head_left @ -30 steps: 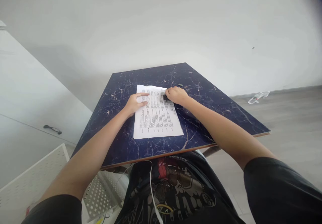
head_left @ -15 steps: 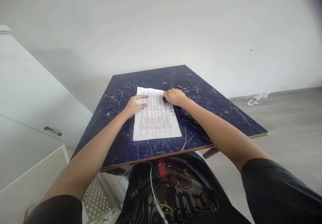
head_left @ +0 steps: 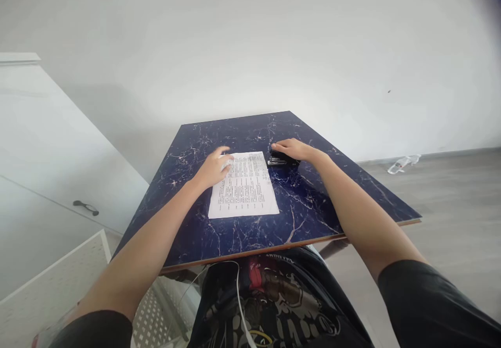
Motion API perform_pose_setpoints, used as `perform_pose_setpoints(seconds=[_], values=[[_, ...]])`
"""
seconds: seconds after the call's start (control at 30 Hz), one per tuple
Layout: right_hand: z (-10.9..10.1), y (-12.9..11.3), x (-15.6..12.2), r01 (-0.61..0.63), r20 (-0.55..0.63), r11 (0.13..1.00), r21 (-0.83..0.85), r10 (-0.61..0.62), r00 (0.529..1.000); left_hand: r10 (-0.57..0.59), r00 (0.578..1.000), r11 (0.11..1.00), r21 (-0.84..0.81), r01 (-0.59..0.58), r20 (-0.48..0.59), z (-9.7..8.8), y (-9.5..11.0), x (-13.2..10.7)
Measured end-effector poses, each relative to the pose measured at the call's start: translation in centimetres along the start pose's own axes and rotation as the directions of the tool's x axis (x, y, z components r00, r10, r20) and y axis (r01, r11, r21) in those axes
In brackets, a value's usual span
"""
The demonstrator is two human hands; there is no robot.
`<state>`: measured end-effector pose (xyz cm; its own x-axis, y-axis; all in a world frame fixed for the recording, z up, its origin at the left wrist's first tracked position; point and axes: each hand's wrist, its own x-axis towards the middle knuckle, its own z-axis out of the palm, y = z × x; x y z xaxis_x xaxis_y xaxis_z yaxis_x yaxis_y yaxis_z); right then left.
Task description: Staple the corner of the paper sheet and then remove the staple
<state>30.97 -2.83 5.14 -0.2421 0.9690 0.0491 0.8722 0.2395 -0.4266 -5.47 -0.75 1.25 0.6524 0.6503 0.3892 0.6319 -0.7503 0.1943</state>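
Note:
A printed sheet of white paper (head_left: pixel 245 191) lies on the dark blue marbled table (head_left: pixel 313 207); I cannot tell whether more sheets are under it. My left hand (head_left: pixel 213 169) is at the sheet's upper left edge, fingers spread and gripping nothing. To the right of the paper, my right hand (head_left: pixel 293 148) grips a black stapler (head_left: pixel 277 160) from above. The stapler's front end points left, just off the paper's right edge, and my palm hides part of its top.
A white cabinet with a dark handle (head_left: pixel 86 207) stands at the left. Below it is a white perforated panel (head_left: pixel 74 264). A clear plastic bottle (head_left: pixel 403 164) lies on the floor by the wall. A white cable (head_left: pixel 238 285) hangs down my front.
My right hand has moved right with the stapler, off the paper and onto the bare tabletop. My left hand's fingers have lifted and spread. The view has tilted slightly upward.

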Motion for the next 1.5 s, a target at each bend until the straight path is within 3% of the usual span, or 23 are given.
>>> perform_pose_setpoints(seconds=[0.1, 0.2, 0.3, 0.4, 0.5, 0.6, 0.7, 0.83, 0.97, 1.03, 1.13, 1.3, 1.4, 1.5], values=[[-1.0, 1.1, -0.6, 0.120, 0.147, 0.993, -0.021, -0.115, 0.982, 0.107, 0.963, 0.993, -0.071, -0.092, 0.248, 0.0, 0.2, -0.3], [-1.4, 2.1, -0.6, 0.123, 0.222, 0.985, -0.125, -0.093, 0.971, 0.067, 0.941, 0.997, -0.048, -0.054, 0.331, 0.7, 0.4, -0.5], [-1.5, 2.3, -0.5, 0.041, 0.135, 0.968, -0.246, -0.008, 0.991, -0.011, 0.948, 1.000, 0.014, 0.007, 0.318, 1.2, 0.6, -0.4], [-1.4, 1.3, -0.3, -0.100, -0.076, 0.931, -0.350, 0.078, 0.994, -0.033, 0.953, 0.999, 0.018, 0.029, 0.301, 1.6, 0.5, -0.3], [-0.6, -1.1, 0.0, -0.155, -0.218, 0.945, -0.287, 0.093, 0.972, -0.025, 0.963, 0.999, -0.035, 0.036, 0.269, 2.2, 0.2, -0.3], [1.1, -4.2, 0.2, 0.030, -0.104, 0.992, -0.119, -0.042, 0.994, -0.041, 0.980, 0.989, -0.131, 0.068, 0.196, 3.1, -0.3, -0.2], [3.3, -7.4, 0.2, 0.234, 0.000, 0.969, -0.079, -0.234, 0.972, -0.151, 0.987, 0.950, -0.270, 0.158, 0.046, 3.6, -0.7, 0.1], [5.9, -10.2, 0.1, 0.321, 0.003, 0.945, -0.066, -0.321, 0.947, -0.322, 0.936, 0.802, -0.567, 0.190, -0.142, 3.1, -0.4, 0.7], [7.4, -10.7, 0.3, 0.382, 0.018, 0.924, 0.011, -0.383, 0.924, -0.434, 0.900, 0.485, -0.853, 0.195, -0.041, 2.7, 0.5, 0.9], [7.9, -10.4, 0.5, 0.438, 0.012, 0.897, 0.063, -0.439, 0.898, -0.442, 0.897, 0.405, -0.888, 0.218, 0.019, 2.8, 0.7, 0.9], [8.1, -10.0, 0.6, 0.494, 0.016, 0.865, 0.084, -0.497, 0.868, -0.436, 0.900, 0.426, -0.875, 0.231, 0.025, 3.1, 0.6, 0.9], [7.2, -9.7, 0.4, 0.439, 0.095, 0.899, 0.000, -0.437, 0.895, -0.447, 0.891, 0.570, -0.795, 0.208, -0.087, 2.7, 0.1, 0.6], [6.2, -8.8, -0.4, 0.424, 0.155, 0.906, 0.016, -0.421, 0.894, -0.484, 0.871, 0.573, -0.783, 0.242, -0.085, 2.4, -0.1, 0.4], [5.1, -6.7, -2.2, 0.397, 0.141, 0.918, 0.007, -0.394, 0.908, -0.499, 0.863, 0.570, -0.780, 0.257, -0.081, 2.5, -0.2, 0.3]])
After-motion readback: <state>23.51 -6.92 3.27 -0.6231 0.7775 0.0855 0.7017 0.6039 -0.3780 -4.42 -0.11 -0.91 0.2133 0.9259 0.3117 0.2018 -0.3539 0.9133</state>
